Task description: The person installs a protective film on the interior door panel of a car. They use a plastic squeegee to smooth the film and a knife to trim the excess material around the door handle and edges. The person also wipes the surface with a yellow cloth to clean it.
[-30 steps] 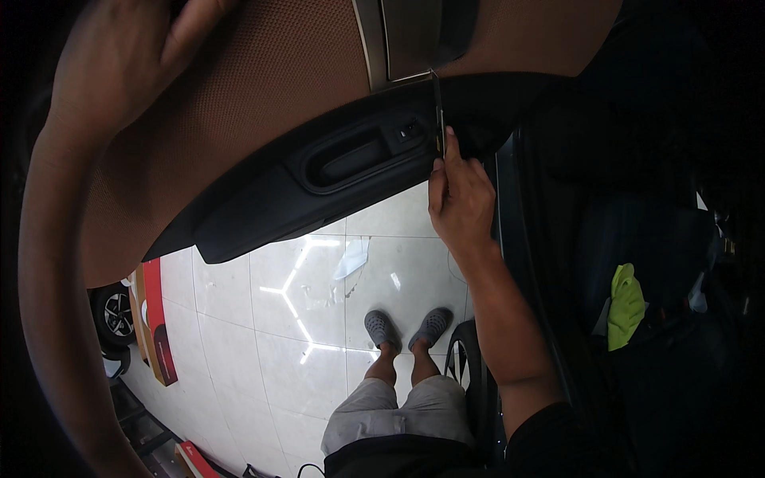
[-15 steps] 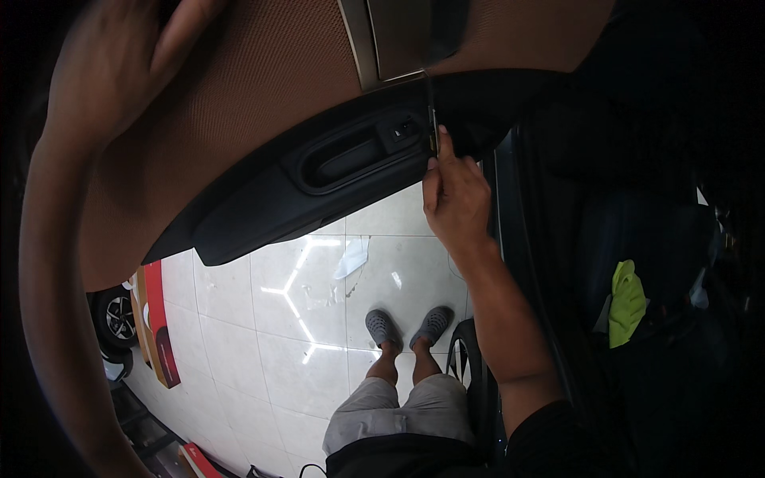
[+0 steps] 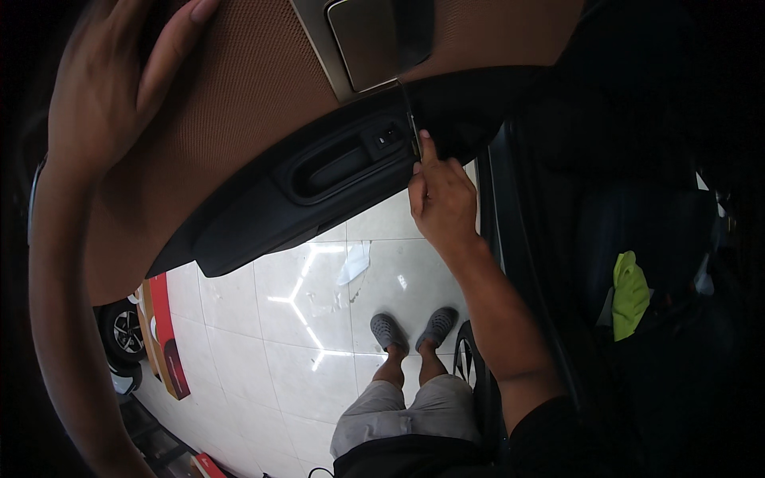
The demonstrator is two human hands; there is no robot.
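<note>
A car door's brown textured panel (image 3: 239, 72) spans the top, with a black armrest (image 3: 239, 209) along its lower edge. My left hand (image 3: 100, 103) lies open near the panel's left side, thumb spread away; its other fingertips run out of the picture. In my right hand (image 3: 446, 195) is a thin, metallic blade-like tool (image 3: 413, 135), pinched with the index finger stretched along it. The tool rests at the end of the armrest, just right of the window switch (image 3: 386, 136). Its tip points up toward a silver trim piece (image 3: 319, 48); whether it touches cannot be made out.
Dark car interior fills the right side, where a lime-green cloth (image 3: 630, 296) lies. Below are a glossy tiled floor (image 3: 239, 350) and a white scrap (image 3: 355, 263). A car wheel (image 3: 127, 331) and red-and-brown boxes (image 3: 163, 334) stand at left.
The door panel and armrest appear slightly farther left and lower. My right hand and the tool have shifted left with them, and more of my left thumb shows.
</note>
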